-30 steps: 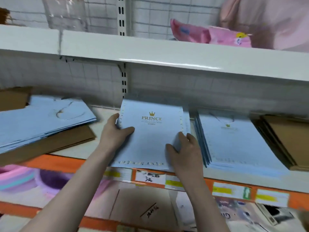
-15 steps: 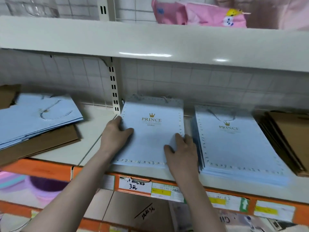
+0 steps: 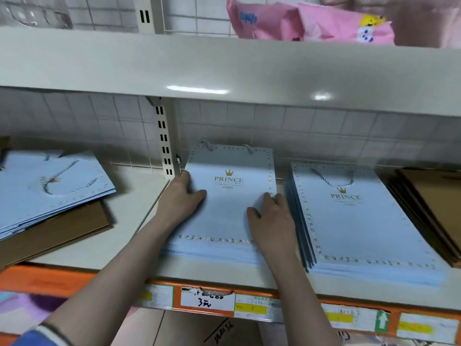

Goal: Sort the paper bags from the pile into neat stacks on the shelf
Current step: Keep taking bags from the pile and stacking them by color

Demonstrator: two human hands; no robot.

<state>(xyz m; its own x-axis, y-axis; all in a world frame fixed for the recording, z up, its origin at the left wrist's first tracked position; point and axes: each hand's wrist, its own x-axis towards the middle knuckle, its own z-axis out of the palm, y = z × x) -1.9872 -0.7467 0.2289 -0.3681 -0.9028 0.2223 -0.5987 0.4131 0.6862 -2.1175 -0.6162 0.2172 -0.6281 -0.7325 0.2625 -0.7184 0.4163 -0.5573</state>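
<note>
A stack of light blue "PRINCE" paper bags (image 3: 229, 206) lies flat on the white shelf (image 3: 119, 248), just right of the slotted upright. My left hand (image 3: 180, 198) holds the stack's left edge, thumb on top. My right hand (image 3: 272, 216) holds the right edge the same way, thumb on the top bag. A second blue stack (image 3: 354, 221) lies close to the right. The loose pile of blue bags (image 3: 47, 188) sits askew at the left on a brown bag (image 3: 62, 233).
Brown paper bags (image 3: 434, 203) are stacked at the far right. The upper shelf (image 3: 224, 68) overhangs closely, with pink bags (image 3: 309, 23) on it. An orange price rail (image 3: 249, 303) runs along the shelf's front edge. The slotted upright (image 3: 163, 143) stands behind the left hand.
Both hands have slid the stack deeper onto the shelf, toward the back wall. The grip on its two side edges is unchanged.
</note>
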